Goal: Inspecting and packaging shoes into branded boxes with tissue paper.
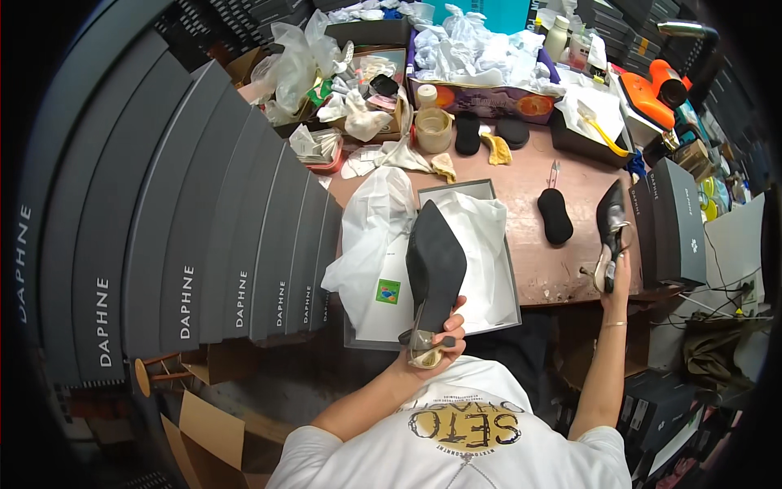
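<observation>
My left hand (453, 328) is closed round the heel end of a pointed black shoe (437, 253), its dark sole turned toward me. Beneath that shoe lies a grey shoe box (383, 339) lined with white tissue paper (486, 265). Out to the right, my right hand (621, 284) grips a second pointed shoe (609, 216), dark with a shiny ornament, by its heel end. Its toe points away from me, close to some upright grey boxes. Between the two shoes a black oval sponge pad (555, 217) lies on the table.
A tall row of grey shoe boxes (212, 204) fills the left side. Along the back stand a purple carton (481, 99) of crumpled white paper, a cloudy jar (432, 130) and a black tray (588, 145) with a yellow-handled brush. Grey boxes (678, 220) stand at the table's right edge.
</observation>
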### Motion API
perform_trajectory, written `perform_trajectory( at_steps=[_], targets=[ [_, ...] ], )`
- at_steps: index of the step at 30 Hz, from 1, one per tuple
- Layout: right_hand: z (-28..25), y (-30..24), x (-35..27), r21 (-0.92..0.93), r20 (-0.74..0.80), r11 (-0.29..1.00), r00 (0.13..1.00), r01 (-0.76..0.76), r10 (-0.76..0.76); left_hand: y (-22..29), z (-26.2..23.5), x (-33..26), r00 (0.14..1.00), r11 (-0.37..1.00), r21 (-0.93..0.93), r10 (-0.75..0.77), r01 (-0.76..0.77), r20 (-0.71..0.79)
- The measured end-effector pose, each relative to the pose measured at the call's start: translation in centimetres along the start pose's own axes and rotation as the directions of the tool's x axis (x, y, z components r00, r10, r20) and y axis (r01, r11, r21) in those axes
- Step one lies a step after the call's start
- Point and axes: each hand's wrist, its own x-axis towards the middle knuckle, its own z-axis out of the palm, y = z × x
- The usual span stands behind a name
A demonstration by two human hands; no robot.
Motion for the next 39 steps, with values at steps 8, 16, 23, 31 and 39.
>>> perform_trajectory(
  at_steps=[8, 16, 23, 31, 39],
  targets=[
    [5.7, -3.3, -3.3, -0.612, 0.138, 0.637, 0.856, 0.47, -0.498, 1.3, -1.0, -0.5, 0.962, 0.886, 0.405, 0.268, -0.225, -0.052],
    [18.7, -5.3, -16.5, -0.29, 0.854, 0.888, 0.516, 0.358, 0.071, 1.2, 0.6, 0.1, 0.978, 0.947, 0.279, 0.19, -0.158, -0.092],
    [20.1, -3.3, -19.2, -0.175, 0.843, 0.896, 0.532, 0.408, -0.078, 3.2, 0.9, 0.1, 0.958, 0.856, 0.477, 0.068, -0.199, 0.277],
    [20.0, -2.8, -20.9, -0.194, 0.827, 0.872, 0.553, 0.449, -0.1, 6.6, 3.5, -1.3, 0.924, 0.391, 0.838, 0.141, -0.381, 0.354],
    [18.7, -2.8, -19.1, -0.298, 0.765, 0.768, 0.623, 0.567, -0.164, 2.6, 3.9, -0.5, 0.752, -0.26, 0.899, 0.494, -0.351, 0.437]
  ],
)
